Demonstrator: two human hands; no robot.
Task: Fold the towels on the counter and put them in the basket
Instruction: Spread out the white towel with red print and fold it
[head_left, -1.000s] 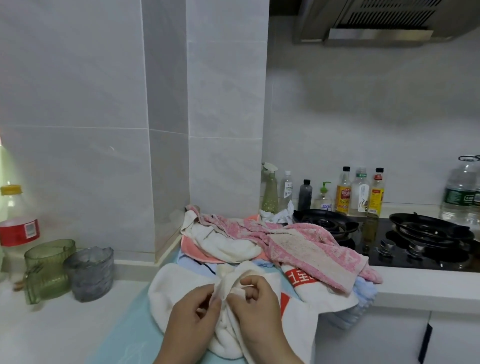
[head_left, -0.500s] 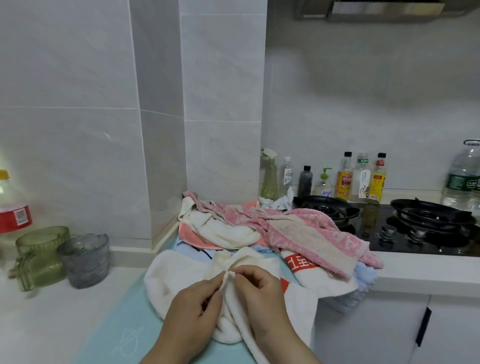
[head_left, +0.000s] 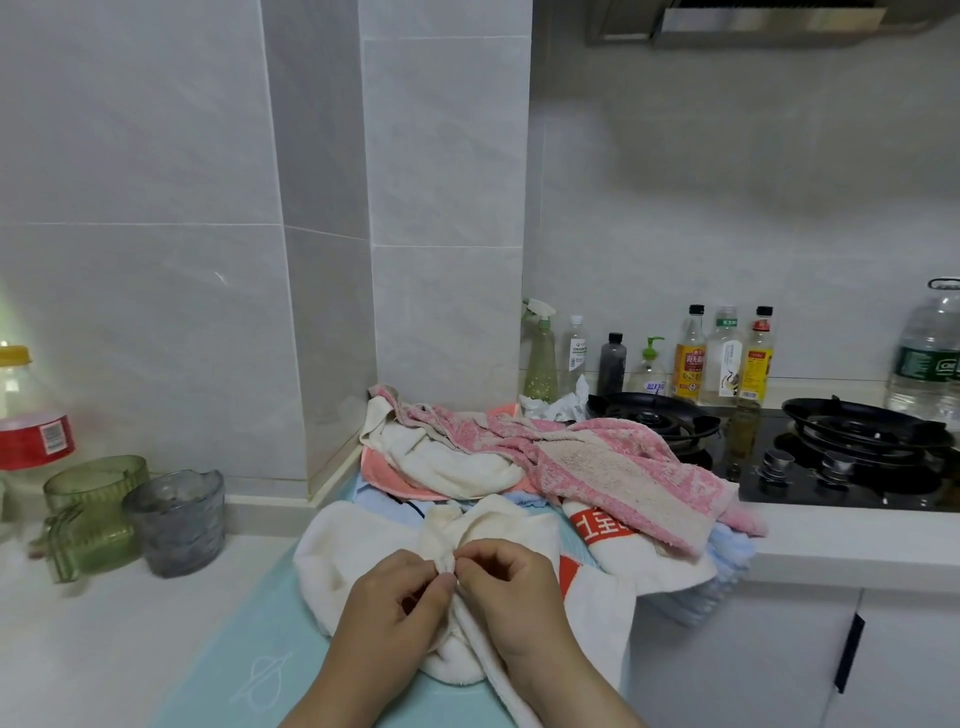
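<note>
A crumpled cream-white towel (head_left: 353, 551) lies at the counter's front on a pale blue mat (head_left: 260, 654). My left hand (head_left: 389, 603) and my right hand (head_left: 511, 592) meet over it, each pinching the same bunched edge of this towel between thumb and fingers. Behind it is a heap of towels: a pink and beige one (head_left: 618, 467) on top, a white one (head_left: 457, 462), a salmon one (head_left: 379, 470), a white one with red print (head_left: 608, 530) and a light blue one (head_left: 732, 551) hanging over the counter edge. No basket is in view.
A green cup (head_left: 93, 514) and a grey cup (head_left: 179, 519) stand at the left, with a red-labelled bottle (head_left: 26, 415) behind. A black gas hob (head_left: 831, 452) lies at the right. Several bottles (head_left: 691, 358) line the back wall. A tiled pillar (head_left: 395, 208) juts out behind the heap.
Both hands have gathered the cream towel's edge and drawn closer together, fingertips now meeting on one bunched point. The view has tilted slightly downward.
</note>
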